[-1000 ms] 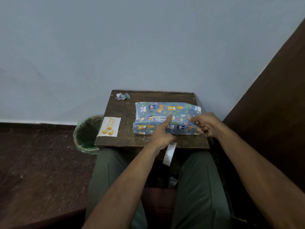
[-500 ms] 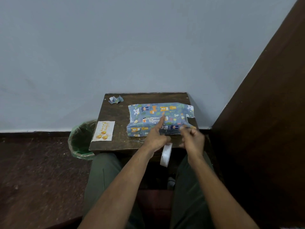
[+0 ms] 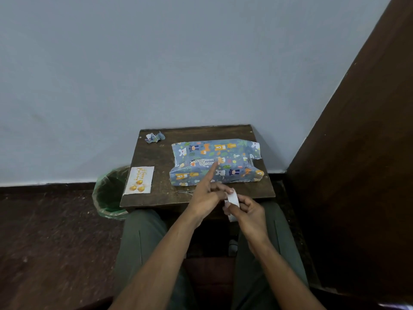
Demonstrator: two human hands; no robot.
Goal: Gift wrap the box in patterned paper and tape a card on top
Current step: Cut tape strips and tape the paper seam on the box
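The box (image 3: 215, 163), already covered in blue paper printed with cartoon animals, lay on the right half of the small dark wooden bench (image 3: 156, 189), its long side running left to right and its right end close to the bench's right edge. The paper at that right end looked loose and ragged. The left hand (image 3: 206, 194) reached over the near edge of the bench with its index finger stretched out, the tip pressing on the top of the wrapped box near the middle; its other fingers were curled around a roll of white tape (image 3: 232, 201). The right hand (image 3: 245, 211) hovered just beside it, below the bench's near edge, with thumb and fingers pinching the same tape. The card (image 3: 139, 180), white with yellow balloons and lettering, lay flat at the left near corner of the bench, well apart from the box. A crumpled scrap of the same paper (image 3: 154, 137) sat at the far left corner. A bin lined with a green bag (image 3: 107, 193) stood on the floor left of the bench.
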